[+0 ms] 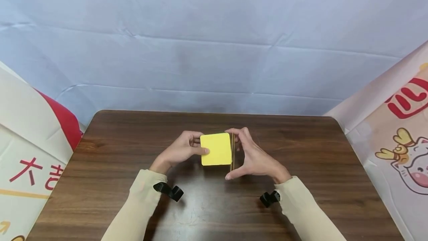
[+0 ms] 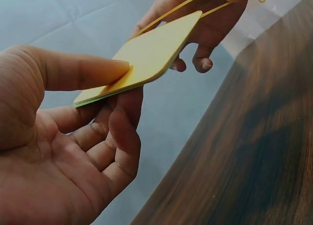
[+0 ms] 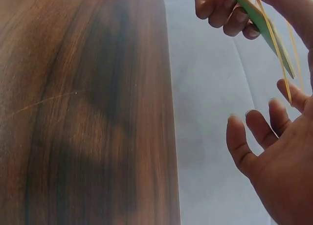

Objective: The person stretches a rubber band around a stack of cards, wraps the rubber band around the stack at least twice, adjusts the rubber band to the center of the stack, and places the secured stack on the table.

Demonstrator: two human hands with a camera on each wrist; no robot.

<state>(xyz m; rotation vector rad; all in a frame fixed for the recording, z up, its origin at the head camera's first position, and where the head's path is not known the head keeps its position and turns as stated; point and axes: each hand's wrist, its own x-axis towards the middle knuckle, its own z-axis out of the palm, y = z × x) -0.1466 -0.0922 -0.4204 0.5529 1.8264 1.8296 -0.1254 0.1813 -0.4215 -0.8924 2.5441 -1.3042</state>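
Observation:
A thin stack of square yellow cards (image 1: 219,155) with rounded corners is held up over the table. My left hand (image 1: 184,146) pinches its left edge, thumb on the yellow face and fingers beneath. From the left wrist, the stack (image 2: 161,46) shows thin layers with green at the lower edge; the right wrist view shows its green underside (image 3: 257,19). A yellow rubber band (image 1: 233,148) is stretched between the thumb and index finger of my right hand (image 1: 255,157), its strands right at the stack's right edge. The other right fingers are loosely spread.
A dark wood-grain table (image 1: 217,211) lies below both hands. Behind it hangs a pale grey-blue cloth (image 1: 200,62), with printed cloths at the left (image 1: 26,148) and right (image 1: 394,133). Black wrist mounts (image 1: 170,192) sit by the cream sleeves (image 1: 133,207).

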